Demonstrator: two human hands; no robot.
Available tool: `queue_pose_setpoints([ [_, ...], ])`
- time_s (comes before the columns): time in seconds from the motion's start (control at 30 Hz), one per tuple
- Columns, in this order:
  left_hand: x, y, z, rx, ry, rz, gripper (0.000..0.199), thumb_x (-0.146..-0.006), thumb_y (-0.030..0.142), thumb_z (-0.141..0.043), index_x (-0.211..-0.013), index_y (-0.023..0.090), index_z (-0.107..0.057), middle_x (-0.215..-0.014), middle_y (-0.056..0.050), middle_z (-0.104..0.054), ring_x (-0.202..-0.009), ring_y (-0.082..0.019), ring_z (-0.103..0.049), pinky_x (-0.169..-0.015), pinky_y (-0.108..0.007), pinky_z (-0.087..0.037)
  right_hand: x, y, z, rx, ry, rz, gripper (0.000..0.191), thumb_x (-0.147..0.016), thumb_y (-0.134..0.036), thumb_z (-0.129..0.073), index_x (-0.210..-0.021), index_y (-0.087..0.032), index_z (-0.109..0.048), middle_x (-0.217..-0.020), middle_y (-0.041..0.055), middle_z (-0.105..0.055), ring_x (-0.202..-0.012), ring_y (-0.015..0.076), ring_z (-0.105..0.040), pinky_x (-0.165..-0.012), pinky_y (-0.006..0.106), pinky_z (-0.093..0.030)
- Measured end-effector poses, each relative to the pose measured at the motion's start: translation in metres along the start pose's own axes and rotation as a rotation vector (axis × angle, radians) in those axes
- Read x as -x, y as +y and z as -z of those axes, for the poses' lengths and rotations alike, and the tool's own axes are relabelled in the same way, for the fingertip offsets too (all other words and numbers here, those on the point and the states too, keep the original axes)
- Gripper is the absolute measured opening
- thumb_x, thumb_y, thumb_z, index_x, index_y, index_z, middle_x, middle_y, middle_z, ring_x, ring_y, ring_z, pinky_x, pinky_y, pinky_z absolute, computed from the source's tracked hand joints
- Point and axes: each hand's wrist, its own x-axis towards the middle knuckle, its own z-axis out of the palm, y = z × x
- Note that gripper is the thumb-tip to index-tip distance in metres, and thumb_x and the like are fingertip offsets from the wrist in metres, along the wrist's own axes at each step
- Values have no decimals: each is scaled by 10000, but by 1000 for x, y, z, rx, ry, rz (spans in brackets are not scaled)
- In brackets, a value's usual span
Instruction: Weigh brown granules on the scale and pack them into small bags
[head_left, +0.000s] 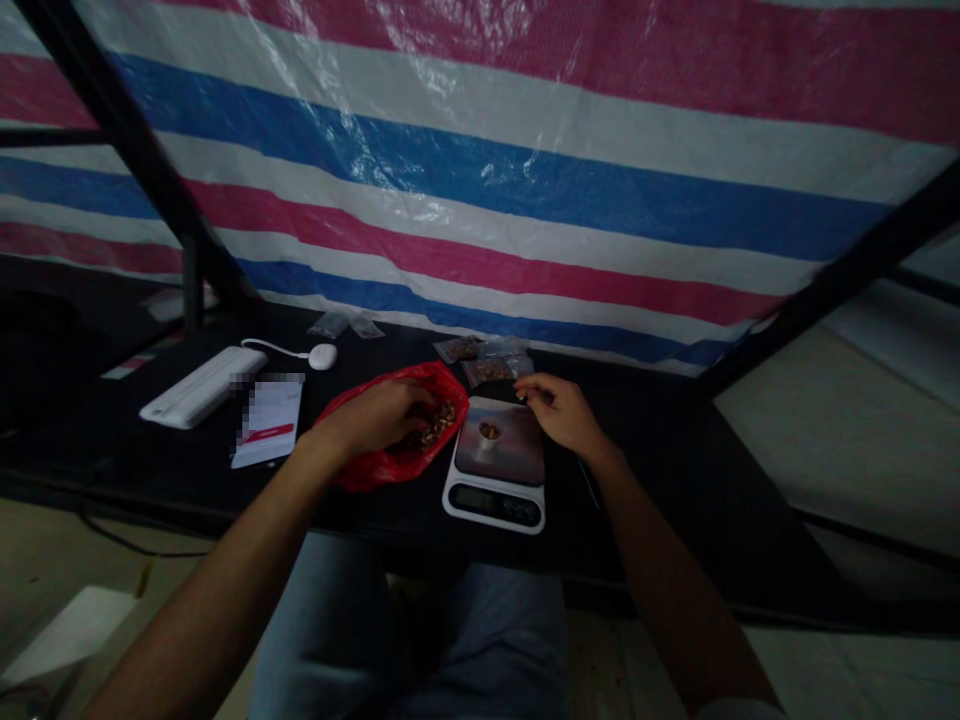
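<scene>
My left hand [386, 415] reaches into a red plastic bag [360, 470] of small brown pieces [439, 428], which look like beans or nuts. Its fingers curl down among them, and the fingertips are hidden. On the plate of a white digital scale [457, 498], right of the bag, stands a small white cup [487, 443] with similar brown pieces in it. Above the scale's upper right corner is my right hand [556, 405], fingers bent and drawn together. A tiny pale spot shows at its fingertips; whether it is a held piece I cannot make out.
Behind the scale lie small clear bags [491, 371] with brown contents. Flat clear bags [346, 325] rest farther left. A phone [268, 425], a long white case [202, 388] and a round white corded device [322, 356] sit left on the black table [667, 490]. A striped sheet [480, 190] hangs behind.
</scene>
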Motion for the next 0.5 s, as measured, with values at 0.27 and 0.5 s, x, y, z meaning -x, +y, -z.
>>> queue_pose_setpoints([
  [0.27, -7, 13, -11, -51, -87, -3, 348, -881, 158, -627, -1204, 213, -743, -1270, -85, -741, -1165, -244, -683, -1024, -308, -486, 2, 0, -4, 46, -24, 24, 284, -865, -92, -504, -955, -176, -760, -948, 77, -782, -857, 195, -727, -767, 310, -544],
  [0.5, -2, 2, -13, 31, 4, -23, 249, -866, 156, -657, -1054, 244, -793, -1065, -74, -798, -1029, -220, -729, -957, -273, -512, 5, -3, -4, 36, -42, 8, 289, -838, -75, -513, -941, -183, -760, -938, 71, -782, -855, 205, -727, -769, 322, -544],
])
